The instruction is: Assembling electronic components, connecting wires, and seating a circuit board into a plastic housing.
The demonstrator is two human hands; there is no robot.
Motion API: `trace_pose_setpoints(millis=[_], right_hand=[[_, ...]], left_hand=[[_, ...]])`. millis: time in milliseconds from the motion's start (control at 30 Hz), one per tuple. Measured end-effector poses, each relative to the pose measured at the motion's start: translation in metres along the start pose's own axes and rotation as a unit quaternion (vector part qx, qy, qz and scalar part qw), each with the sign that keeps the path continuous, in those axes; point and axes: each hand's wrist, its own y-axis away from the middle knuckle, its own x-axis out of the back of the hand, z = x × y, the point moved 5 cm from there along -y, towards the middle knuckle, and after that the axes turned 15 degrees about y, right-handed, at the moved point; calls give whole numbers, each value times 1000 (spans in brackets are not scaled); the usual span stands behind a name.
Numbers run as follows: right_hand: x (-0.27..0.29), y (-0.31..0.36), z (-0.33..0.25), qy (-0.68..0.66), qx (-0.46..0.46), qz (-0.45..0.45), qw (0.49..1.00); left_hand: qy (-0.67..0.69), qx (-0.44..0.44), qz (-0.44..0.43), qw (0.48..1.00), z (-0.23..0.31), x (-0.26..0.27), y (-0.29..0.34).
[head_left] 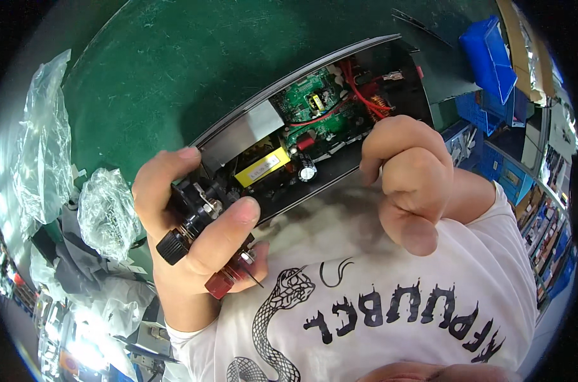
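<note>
A long black electronics case (314,195) lies open before me, slanting up to the right. Inside show a green circuit board (311,95), a yellow-wrapped transformer (262,167), a capacitor (307,169) and red wires (359,89). My left hand (200,239) is closed round the case's left end, index finger at the far corner and thumb on the near side. Beside that thumb are a black terminal knob (172,247) and a red terminal post (220,284). My right hand (413,178) has its fingers curled at the near right edge; what they hold, if anything, is hidden.
A green work surface (149,83) stretches behind the case. Clear plastic bags (44,140) lie at the left. Blue bins (489,57) stand at the far right, near shelves of parts. A thin dark strip (422,27) rests at the back.
</note>
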Motion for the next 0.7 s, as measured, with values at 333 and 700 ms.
trace_pose_setpoints(millis=[333,700], right_hand=[[-1,-1,1,11,-11,4,1000],[2,10,2,-8,-39,0,999]], left_hand=[[49,-17,95,994,-11,1,23],[222,129,135,957,-42,-5,68]])
